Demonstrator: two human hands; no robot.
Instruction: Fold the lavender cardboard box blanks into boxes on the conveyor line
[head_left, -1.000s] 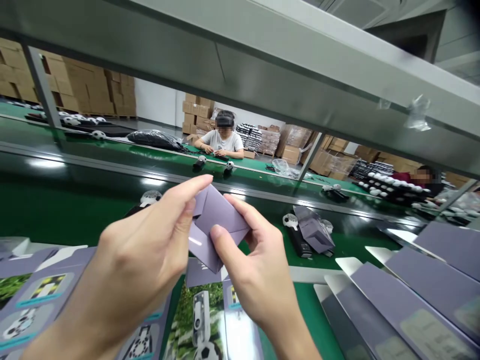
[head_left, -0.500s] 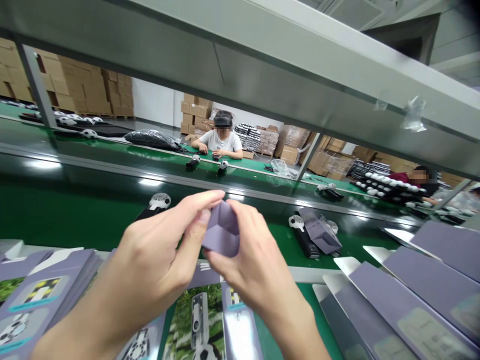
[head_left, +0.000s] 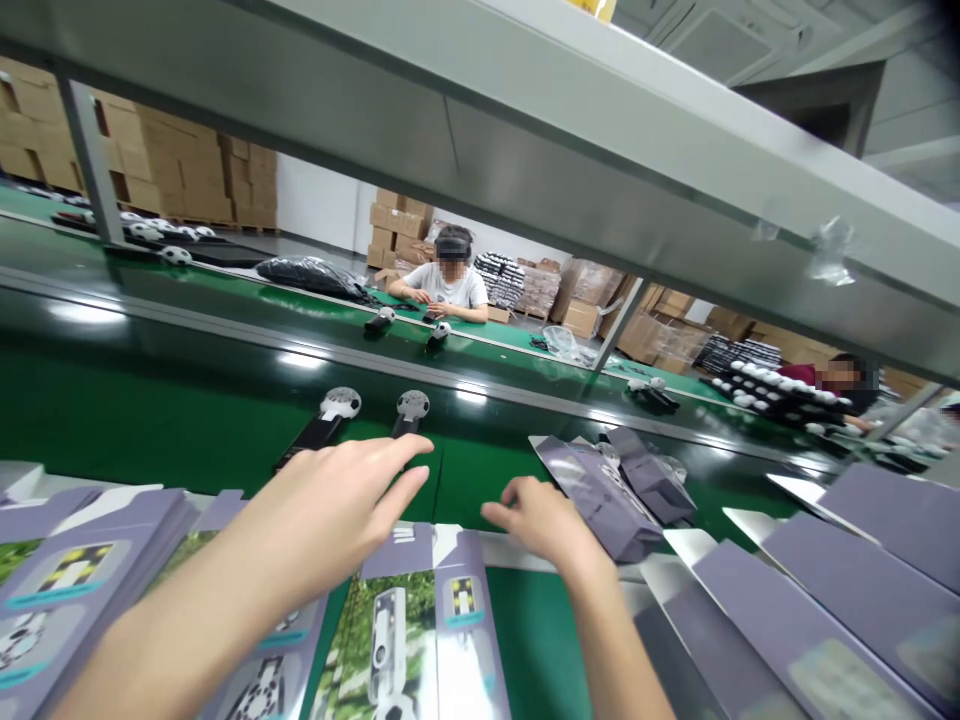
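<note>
Printed carton (head_left: 420,620) is lying under your hands on the worktop (head_left: 541,650), lettering too small for reading, your left hand (head_left: 341,500) is stretching forward, open, empty, fingertips (head_left: 418,447) near the black fan (head_left: 412,406), your right hand (head_left: 541,518) is hovering loosely curled, empty, beside the purple sleeve (head_left: 592,495)

Glossy green sheen on the belt (head_left: 150,400) across the middle left, with white glare in streaks. Matt grey painted metal for the shelf (head_left: 525,130) along the top. Smooth coated card, shiny under the lamps, for the printed carton (head_left: 420,640) at bottom centre; same coated card in the stack (head_left: 67,580) at lower left. Satin lilac card on the flat sheets (head_left: 862,590) at lower right and on the folded box (head_left: 600,490) right of centre. Hard black plastic, slightly shiny, for the handles (head_left: 311,437) at centre. Dull brown cardboard in the boxes (head_left: 187,170) at upper left. Crinkled clear film (head_left: 825,250) at upper right; crumpled glossy black plastic on the bag (head_left: 311,275) at upper centre left.
</note>
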